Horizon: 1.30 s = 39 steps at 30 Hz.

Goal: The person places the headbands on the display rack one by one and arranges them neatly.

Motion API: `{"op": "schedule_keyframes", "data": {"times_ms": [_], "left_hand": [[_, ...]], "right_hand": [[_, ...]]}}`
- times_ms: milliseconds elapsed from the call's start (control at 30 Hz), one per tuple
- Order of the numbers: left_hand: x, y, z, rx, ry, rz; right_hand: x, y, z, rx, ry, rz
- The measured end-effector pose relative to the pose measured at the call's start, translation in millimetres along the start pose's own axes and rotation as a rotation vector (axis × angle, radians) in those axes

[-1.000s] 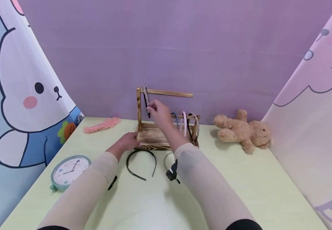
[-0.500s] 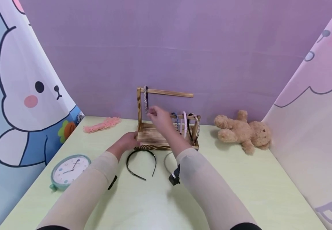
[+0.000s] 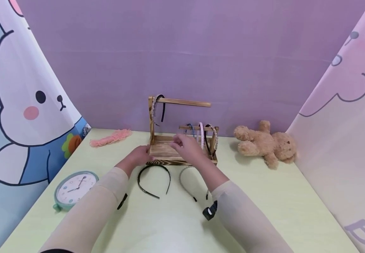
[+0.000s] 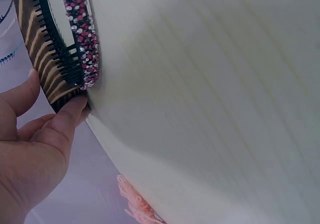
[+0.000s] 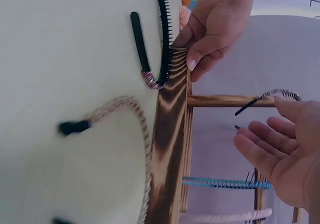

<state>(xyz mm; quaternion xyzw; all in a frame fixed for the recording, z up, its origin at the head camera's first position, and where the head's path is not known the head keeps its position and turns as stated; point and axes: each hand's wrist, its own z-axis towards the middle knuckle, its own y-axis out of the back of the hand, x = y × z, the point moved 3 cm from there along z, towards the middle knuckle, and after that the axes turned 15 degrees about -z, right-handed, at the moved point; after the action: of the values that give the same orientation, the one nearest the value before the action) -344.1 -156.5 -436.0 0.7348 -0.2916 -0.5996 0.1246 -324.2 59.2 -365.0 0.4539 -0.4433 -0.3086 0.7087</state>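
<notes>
Far left, partly behind a sleeve, a round clock (image 3: 75, 189); farther back, a bundle of pink yarn (image 3: 110, 138). Next, at the left end of a wooden rack (image 3: 163, 150), left hand (image 3: 139, 155) pinching the corner between thumb and fingers. Flat on the table just in front, a dark beaded headband (image 4: 84, 33). Above, hung over the upper bar beside the post, a sparkly headband (image 3: 153, 109). Over the tray, right hand (image 3: 189, 149) with fingers loosely bent, holding nothing. Below, on the table, a pale headband (image 5: 122, 102). Along the lower bar, a blue headband (image 5: 225, 183), a pink headband (image 3: 202, 135) and, rightmost, a glittery headband (image 3: 215, 135). Far right, lying down, a brown teddy bear (image 3: 264, 140).
</notes>
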Motion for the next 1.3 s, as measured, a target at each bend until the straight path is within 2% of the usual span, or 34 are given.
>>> {"op": "schedule_keyframes", "data": {"times_ms": [133,267,467,700,933,1167,1300], "left_hand": [[0.8,1.6,-0.4,-0.005,-0.002,0.004],[2.5,2.3,0.2,-0.004,0.013,-0.002],[2.7,1.2,0.1,0.003,0.000,0.023],[3.2,1.2,0.6,0.005,0.012,0.013],[3.2,-0.2,0.4,0.006,0.009,0.000],[0.0,-0.2,-1.6,0.004,-0.005,0.017],[-1.2,-0.1,-2.9,0.002,-0.010,0.012]], "right_hand": [[-11.6,-3.5,-16.8,0.052,-0.001,-0.076],[-22.3,-13.4,-32.6,0.150,0.007,-0.160],[-30.5,-32.9,-49.9,0.296,0.029,-0.250],[-29.6,-49.3,-62.0,0.430,-0.033,-0.294],[-17.2,-58.7,-71.6,0.483,0.024,-0.391],[-12.1,-55.0,-78.0,0.528,-0.012,-0.473],[-13.1,-52.9,-79.7,0.531,-0.001,-0.509]]}}
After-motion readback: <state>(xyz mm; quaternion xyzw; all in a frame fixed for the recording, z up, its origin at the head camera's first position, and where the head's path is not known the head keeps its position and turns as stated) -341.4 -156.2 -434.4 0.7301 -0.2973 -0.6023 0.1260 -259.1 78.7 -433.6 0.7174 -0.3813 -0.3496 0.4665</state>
